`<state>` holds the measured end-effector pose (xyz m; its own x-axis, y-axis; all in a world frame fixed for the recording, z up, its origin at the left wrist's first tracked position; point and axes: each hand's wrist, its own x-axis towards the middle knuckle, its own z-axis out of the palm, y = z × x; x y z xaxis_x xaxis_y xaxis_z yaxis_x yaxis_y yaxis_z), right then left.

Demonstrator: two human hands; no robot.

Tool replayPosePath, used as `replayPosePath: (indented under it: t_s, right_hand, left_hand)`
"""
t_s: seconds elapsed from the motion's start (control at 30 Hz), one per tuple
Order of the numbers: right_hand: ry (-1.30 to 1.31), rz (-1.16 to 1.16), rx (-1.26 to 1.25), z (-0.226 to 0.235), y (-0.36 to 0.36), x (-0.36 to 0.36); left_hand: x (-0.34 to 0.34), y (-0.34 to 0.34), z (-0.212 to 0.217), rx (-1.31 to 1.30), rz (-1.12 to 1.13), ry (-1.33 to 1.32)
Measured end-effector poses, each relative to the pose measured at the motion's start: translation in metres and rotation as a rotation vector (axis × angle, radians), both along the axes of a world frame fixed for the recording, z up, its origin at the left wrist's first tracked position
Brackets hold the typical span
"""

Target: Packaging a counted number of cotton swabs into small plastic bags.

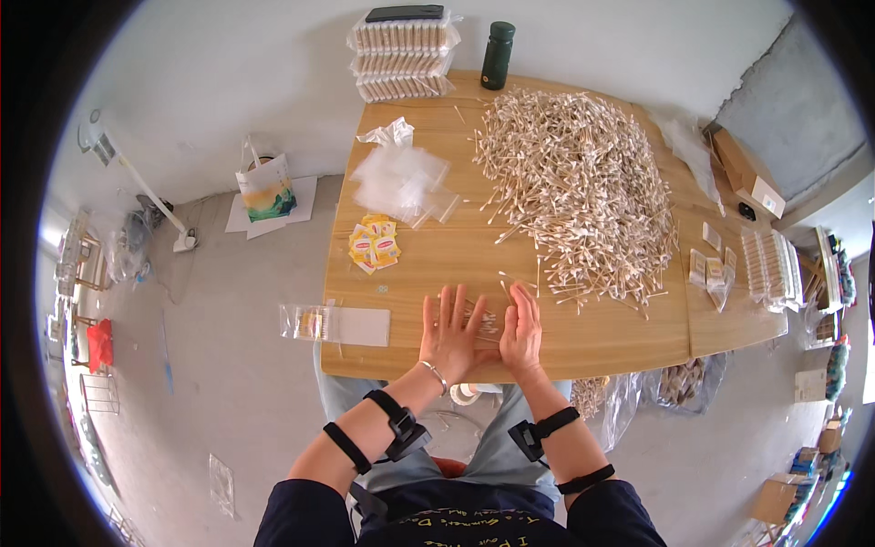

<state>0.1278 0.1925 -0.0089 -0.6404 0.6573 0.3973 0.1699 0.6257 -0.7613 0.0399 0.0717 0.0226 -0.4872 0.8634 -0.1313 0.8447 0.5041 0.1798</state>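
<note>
Near the front edge of the wooden table, my left hand (447,333) lies palm down with its fingers spread. My right hand (521,333) stands on its edge beside it, fingers stretched out. Between the two is a small bunch of cotton swabs (481,319), partly covered by my left hand. A large heap of loose cotton swabs (583,182) spreads beyond my right hand, with a few strays around it. To the left of my hands lies a clear plastic bag (308,322) with a yellow label inside, next to a white card (365,326).
Clear plastic bags (401,182) and yellow labels (374,243) lie on the table (410,351) at left. Stacked swab packs (401,59) and a dark green bottle (497,55) stand at the back. More packs (770,264) and a cardboard box (743,169) sit at right.
</note>
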Motion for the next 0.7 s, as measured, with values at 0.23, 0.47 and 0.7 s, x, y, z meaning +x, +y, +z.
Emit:
replayPosePath:
  t_s: [0.23, 0.47, 0.7]
  right_hand:
    - [-0.398, 0.161, 0.331, 0.021, -0.03, 0.005]
    - [-0.711, 0.371, 0.479, 0.026, -0.027, -0.018]
    - [-0.689, 0.37, 0.507, 0.018, -0.033, -0.014]
  left_hand:
    - [-0.031, -0.029, 0.007, 0.388, 0.126, -0.202]
    - [-0.044, -0.049, -0.019, 0.639, 0.156, -0.405]
    - [-0.035, -0.05, -0.02, 0.505, 0.071, -0.172]
